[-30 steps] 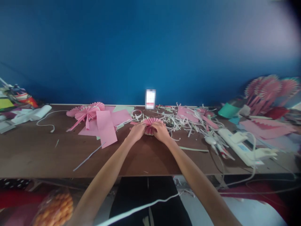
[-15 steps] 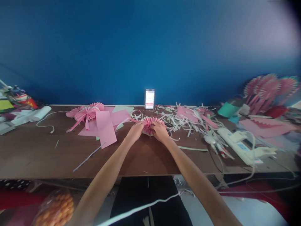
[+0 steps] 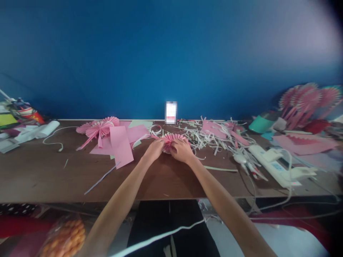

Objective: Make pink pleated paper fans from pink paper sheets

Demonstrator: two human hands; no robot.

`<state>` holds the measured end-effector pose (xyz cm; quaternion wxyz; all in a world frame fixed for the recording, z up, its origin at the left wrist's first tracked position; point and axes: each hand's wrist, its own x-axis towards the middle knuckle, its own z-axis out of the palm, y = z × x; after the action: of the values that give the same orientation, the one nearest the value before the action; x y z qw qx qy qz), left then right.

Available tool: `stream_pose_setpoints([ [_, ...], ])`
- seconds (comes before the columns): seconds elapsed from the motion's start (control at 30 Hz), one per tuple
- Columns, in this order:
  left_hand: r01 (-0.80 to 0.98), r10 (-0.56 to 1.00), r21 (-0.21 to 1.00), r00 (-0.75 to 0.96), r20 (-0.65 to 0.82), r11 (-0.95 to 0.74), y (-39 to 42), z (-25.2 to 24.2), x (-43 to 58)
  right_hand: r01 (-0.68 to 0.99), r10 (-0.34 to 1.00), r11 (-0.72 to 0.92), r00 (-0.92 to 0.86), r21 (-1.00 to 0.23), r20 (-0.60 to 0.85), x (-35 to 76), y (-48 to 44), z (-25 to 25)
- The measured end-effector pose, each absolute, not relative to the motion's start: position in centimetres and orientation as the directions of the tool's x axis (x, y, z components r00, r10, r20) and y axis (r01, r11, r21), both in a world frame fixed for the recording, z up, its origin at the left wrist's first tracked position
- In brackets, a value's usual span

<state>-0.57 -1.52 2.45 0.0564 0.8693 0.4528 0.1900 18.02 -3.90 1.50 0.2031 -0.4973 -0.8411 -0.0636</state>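
A pleated pink paper fan (image 3: 175,137) lies spread on the brown table (image 3: 160,182) in front of me. Its left side is pinched in my left hand (image 3: 154,149). Curled over its middle and right part, my right hand (image 3: 182,150) presses the folds with closed fingers. The fan's lower edge is partly hidden by my fingers. Finished-looking pink fans (image 3: 100,129) and flat pink sheets (image 3: 122,146) lie to the left of my hands.
Shredded paper strips (image 3: 218,137) are heaped right of the fan. A white power strip (image 3: 270,166) with cables lies farther right, before pink fans (image 3: 308,98) and a green roll (image 3: 259,124). A lit screen (image 3: 170,112) stands against the blue wall.
The fingers of my right hand have shifted slightly on the fan, whose lower part now shows less. My left hand keeps its hold. The view has moved very slightly.
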Motion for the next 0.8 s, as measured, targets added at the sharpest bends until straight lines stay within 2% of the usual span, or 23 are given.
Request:
stream_pose_setpoints([
  [0.17, 0.694, 0.78, 0.36, 0.528, 0.335, -0.624, -1.7, 2.4, -1.0, 0.864, 0.798, 0.503, -0.459, -0.013, 0.39, 17.3, -4.7, 2.1],
  [0.57, 0.833, 0.845, 0.182, 0.478, 0.241, -0.523, -1.6, 2.4, -1.3, 0.776, 0.706, 0.591, -0.629, 0.219, 0.326, 16.6, -4.6, 1.7],
  [0.7, 0.84, 0.841, 0.142, 0.484, 0.243, -0.524, -1.6, 2.7, -1.6, 0.77, 0.694, 0.59, -0.637, 0.242, 0.334, 16.6, -4.6, 1.8],
  [0.8, 0.842, 0.847, 0.156, 0.476, 0.234, -0.516, -1.5, 3.0, -1.9, 0.78, 0.706, 0.583, -0.625, 0.228, 0.334, 16.7, -4.6, 1.9],
])
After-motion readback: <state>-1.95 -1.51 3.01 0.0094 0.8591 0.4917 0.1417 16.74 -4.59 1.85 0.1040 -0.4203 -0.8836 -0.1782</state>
